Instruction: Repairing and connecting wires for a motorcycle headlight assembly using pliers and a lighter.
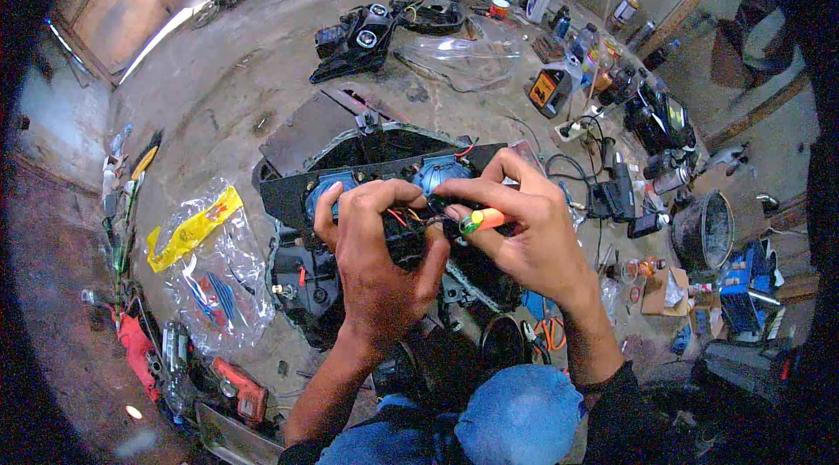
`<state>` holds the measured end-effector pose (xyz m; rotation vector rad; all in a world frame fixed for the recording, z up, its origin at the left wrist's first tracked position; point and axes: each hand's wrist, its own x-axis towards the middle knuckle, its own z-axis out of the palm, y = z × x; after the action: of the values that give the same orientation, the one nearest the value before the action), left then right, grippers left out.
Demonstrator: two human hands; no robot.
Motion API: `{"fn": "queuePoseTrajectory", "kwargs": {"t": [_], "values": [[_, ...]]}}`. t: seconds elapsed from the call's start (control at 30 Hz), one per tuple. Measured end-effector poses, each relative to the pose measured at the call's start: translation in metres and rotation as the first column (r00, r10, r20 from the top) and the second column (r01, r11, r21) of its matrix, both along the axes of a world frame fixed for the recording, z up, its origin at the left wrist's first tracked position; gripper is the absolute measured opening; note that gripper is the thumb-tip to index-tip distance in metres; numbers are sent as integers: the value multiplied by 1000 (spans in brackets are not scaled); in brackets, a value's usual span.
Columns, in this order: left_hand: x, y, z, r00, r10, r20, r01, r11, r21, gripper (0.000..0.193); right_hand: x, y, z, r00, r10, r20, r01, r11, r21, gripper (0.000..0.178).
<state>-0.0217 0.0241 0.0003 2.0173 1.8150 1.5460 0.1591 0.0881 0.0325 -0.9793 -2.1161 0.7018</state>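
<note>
Wires (pixel 398 216) between left hand (pixel 374 242) and right hand (pixel 535 229), above the black lamp housing (pixel 284 192).
Left fingers pinch at the wires; right fingers clasp an orange-and-yellow tool (pixel 489 218). Likely best: brace the left hand and work without tugging the thin strands.

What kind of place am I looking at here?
Probably a small repair workshop, perhaps for vehicle lights. An open black housing sits before the person, a black lamp unit with two round lenses lies beyond it, and a red tool lies at lower left.
</note>
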Motion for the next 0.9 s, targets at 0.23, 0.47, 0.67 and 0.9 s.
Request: {"fn": "queuePoseTrajectory", "kwargs": {"t": [0.23,0.47,0.67,0.9], "values": [[0,3,0,999,5,-46,-2,998,69,45,6,8,6,991,93,93,-96,995,36,33],[4,7,-12,997,70,-42,-64,989,136,44,-4,9,-16,998,54,-33,-47,983,176,29],[4,5,-9,997,66,-49,-61,993,103,43,-11,-4,-23,988,-46,-149,72,982,173,23],[-2,-2,16,1000,-3,9,4,992,-124,35,-20,-13,-26,940,-188,-285,229,966,119,19]]}}
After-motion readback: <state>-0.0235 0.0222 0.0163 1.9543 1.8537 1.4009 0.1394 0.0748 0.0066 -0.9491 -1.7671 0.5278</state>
